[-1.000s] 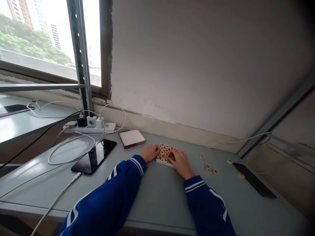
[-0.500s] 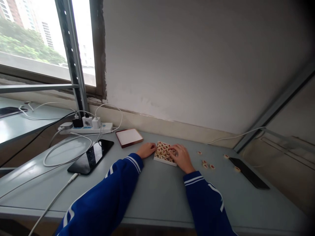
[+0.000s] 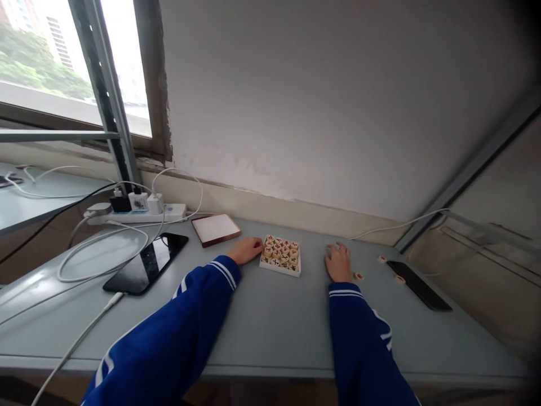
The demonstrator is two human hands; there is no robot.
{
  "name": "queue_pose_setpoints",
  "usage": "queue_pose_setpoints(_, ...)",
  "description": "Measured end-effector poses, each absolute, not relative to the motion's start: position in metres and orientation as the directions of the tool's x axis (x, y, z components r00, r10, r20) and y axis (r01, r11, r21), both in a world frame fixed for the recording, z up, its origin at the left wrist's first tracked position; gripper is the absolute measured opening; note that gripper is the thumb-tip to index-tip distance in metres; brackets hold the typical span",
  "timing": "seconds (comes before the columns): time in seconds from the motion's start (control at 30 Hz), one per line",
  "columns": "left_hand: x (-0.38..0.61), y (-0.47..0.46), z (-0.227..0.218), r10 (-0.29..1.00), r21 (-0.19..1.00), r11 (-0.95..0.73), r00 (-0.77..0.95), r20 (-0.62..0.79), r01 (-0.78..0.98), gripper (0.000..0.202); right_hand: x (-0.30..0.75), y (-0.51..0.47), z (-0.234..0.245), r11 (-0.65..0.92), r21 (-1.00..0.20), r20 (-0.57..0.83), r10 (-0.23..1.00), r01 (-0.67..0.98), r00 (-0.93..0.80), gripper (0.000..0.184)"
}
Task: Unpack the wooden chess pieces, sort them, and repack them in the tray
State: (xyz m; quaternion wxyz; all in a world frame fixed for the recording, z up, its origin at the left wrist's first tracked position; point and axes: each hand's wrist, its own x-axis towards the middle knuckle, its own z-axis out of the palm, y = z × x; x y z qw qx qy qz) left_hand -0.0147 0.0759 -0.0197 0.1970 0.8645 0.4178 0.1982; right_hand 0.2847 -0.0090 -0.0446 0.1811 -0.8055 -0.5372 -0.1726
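Observation:
A white open box [image 3: 279, 271] stands at the table's middle, filled with rows of round Chinese chess pieces [image 3: 280, 251] with red and black characters. At its left edge my left hand [image 3: 245, 250] is closed, its curled fingertips against the box's side. My right hand [image 3: 338, 264] is apart from the box to the right, palm down, low over the table with its fingers spread. Nothing shows in its grasp; what lies beneath it is hidden. A loose chess piece [image 3: 358, 276] with a red mark lies beside my right wrist, another partly hidden there.
Left of the box lies a dark-red-edged lid [image 3: 215, 229], its pale inside up. A black phone [image 3: 146, 264] on a cable and a power strip [image 3: 171, 212] with chargers sit farther left. To the right is a flat black slab [image 3: 420, 286], with chess pieces [image 3: 399, 279] by it.
My right hand has left the box and moved right to the loose pieces, its fingers opening. My left hand stays at the box's edge. The view has shifted slightly.

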Motion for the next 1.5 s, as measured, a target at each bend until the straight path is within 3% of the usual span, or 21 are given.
queue_pose_setpoints(0.13, -0.016, 0.076, -0.022, 0.795, 0.508, -0.581, 0.577, 0.188, 0.636, 0.032, 0.282, -0.014, -0.04, -0.403, -0.114, 0.398, 0.819, 0.908, 0.414, 0.033)
queue_pose_setpoints(0.43, -0.015, 0.076, -0.021, 0.795, 0.501, -0.581, 0.577, 0.184, 0.641, 0.031, 0.261, -0.015, -0.023, -0.08, -0.092, 0.398, 0.911, 0.993, 0.11, 0.027)
queue_pose_setpoints(0.63, -0.015, 0.075, -0.021, 0.806, 0.505, -0.566, 0.565, 0.176, 0.652, 0.032, 0.23, -0.018, -0.007, 0.2, -0.389, 0.522, 0.852, 0.899, 0.036, 0.036)
queue_pose_setpoints(0.77, -0.016, 0.073, -0.019, 0.799, 0.507, -0.577, 0.573, 0.185, 0.64, 0.031, 0.2, -0.024, -0.003, 0.355, -0.445, 0.479, 0.87, 0.822, -0.116, 0.033)
queue_pose_setpoints(1.03, -0.015, 0.069, -0.013, 0.802, 0.513, -0.568, 0.573, 0.168, 0.644, 0.028, 0.183, -0.024, -0.007, 0.359, -0.382, 0.454, 0.875, 0.852, -0.166, 0.044)
queue_pose_setpoints(1.33, -0.016, 0.076, -0.021, 0.782, 0.516, -0.596, 0.59, 0.198, 0.616, 0.028, 0.185, -0.022, -0.011, 0.415, -0.413, 0.442, 0.87, 0.811, -0.22, 0.036)
queue_pose_setpoints(1.5, -0.016, 0.077, -0.023, 0.785, 0.52, -0.592, 0.586, 0.2, 0.616, 0.029, 0.187, -0.026, 0.003, 0.352, -0.298, 0.469, 0.864, 0.887, -0.185, 0.037)
